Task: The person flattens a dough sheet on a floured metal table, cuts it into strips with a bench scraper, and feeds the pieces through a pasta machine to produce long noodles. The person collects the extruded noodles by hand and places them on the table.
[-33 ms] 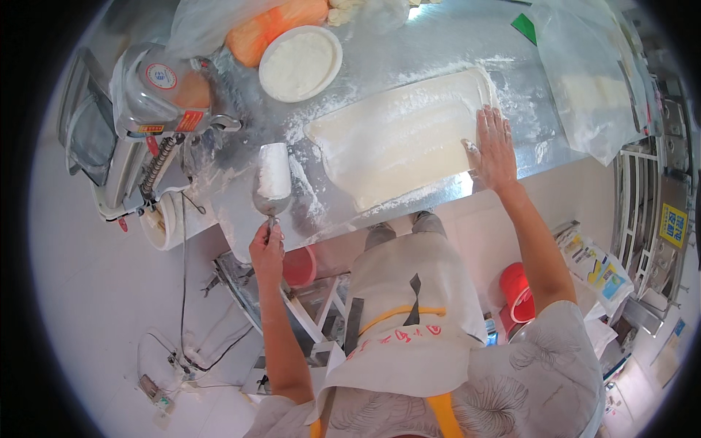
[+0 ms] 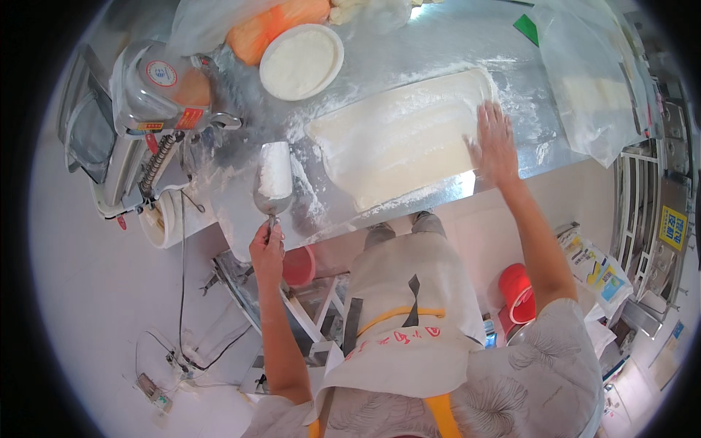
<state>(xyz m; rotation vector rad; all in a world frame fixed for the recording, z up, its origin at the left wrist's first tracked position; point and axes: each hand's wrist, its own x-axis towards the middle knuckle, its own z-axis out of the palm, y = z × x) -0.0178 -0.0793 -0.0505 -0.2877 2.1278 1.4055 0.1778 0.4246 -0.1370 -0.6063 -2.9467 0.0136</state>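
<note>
My left hand (image 2: pixel 267 247) is closed round the handle of a metal scoop (image 2: pixel 261 198) filled with white flour (image 2: pixel 275 169). The scoop is held over the near left part of the metal table. A wide sheet of rolled-out dough (image 2: pixel 398 139), dusted with flour, lies flat on the tabletop in the middle. At its right edge is my right hand (image 2: pixel 496 144), open, with fingers stretched out and blurred by motion. Nothing shows in that hand. Whether its palm touches the dough or the table, I cannot tell.
A white bowl of flour (image 2: pixel 301 63) stands beyond the dough, near an orange bag (image 2: pixel 272 31). A metal machine (image 2: pixel 162 87) stands at the left. Clear plastic (image 2: pixel 588 87) covers pale stuff at the right end of the metal table (image 2: pixel 409 51). A red bucket (image 2: pixel 517 292) is below.
My right hand has shifted very slightly away from me along the dough's right edge, its fingers now blurred. My left hand and the scoop have barely moved.
</note>
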